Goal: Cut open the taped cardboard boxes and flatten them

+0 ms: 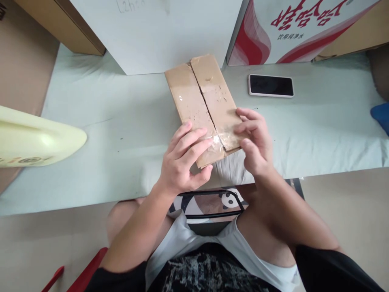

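Brown cardboard box (194,97), one unit, lies on the cloth-covered counter (127,121), at one o'clock from the left hand (180,164) and ten o'clock from the right hand (257,142). Its long axis runs from eleven to five o'clock. Both hands touch it at the near end; neither is nearer. Left hand: half open, fingers spread over the top, thumb at the near edge, box held. Right hand: loosely curled, fingers on the right edge, thumb at the near corner, box held; firmness of either grip cannot be told. Count: two top flaps, meeting at one seam, with clear tape (216,142) across its near end. Clockwise from the box: one purified-water carton (252,38) between one and two, one smartphone (270,86) at two, one pale yellow tapered object (45,138) at nine, one white carton (179,36) at eleven.
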A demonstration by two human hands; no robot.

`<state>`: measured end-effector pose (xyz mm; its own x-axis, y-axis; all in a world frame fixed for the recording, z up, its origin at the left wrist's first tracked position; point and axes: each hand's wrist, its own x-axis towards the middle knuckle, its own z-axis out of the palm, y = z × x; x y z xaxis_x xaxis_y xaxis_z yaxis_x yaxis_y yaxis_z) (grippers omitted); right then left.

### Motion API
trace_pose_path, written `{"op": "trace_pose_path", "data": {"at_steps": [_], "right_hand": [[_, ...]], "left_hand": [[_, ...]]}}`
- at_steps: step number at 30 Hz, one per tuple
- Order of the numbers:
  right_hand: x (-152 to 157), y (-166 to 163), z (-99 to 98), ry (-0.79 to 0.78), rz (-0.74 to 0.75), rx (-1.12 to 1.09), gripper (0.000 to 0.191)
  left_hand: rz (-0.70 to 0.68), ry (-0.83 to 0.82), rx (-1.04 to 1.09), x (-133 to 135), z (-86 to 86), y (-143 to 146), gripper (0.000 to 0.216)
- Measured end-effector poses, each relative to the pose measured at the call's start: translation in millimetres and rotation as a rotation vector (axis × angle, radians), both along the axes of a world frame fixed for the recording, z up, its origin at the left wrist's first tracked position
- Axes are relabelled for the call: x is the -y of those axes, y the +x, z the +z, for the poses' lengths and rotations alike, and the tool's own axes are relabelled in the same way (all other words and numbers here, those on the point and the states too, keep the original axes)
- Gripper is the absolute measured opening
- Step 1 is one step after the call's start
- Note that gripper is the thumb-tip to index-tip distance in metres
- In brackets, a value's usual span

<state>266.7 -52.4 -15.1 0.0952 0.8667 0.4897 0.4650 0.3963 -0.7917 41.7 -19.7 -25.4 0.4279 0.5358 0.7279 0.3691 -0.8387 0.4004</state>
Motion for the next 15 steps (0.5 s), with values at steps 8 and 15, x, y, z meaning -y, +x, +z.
{"op": "trace_pose_path", "data": {"at_steps": [8,15], "right_hand": [[-13,54,-14.1,-0.653,-0.478,0.556,0.043],[-25,61,-21.6,-0.702,-0.439,0.436,0.017]], "left_hand": [[0.017,-0.003,0.022,2,-2.3,-1,0.048],[0.000,-0.019,0.047,2,-1.7,-1,0.045]]}}
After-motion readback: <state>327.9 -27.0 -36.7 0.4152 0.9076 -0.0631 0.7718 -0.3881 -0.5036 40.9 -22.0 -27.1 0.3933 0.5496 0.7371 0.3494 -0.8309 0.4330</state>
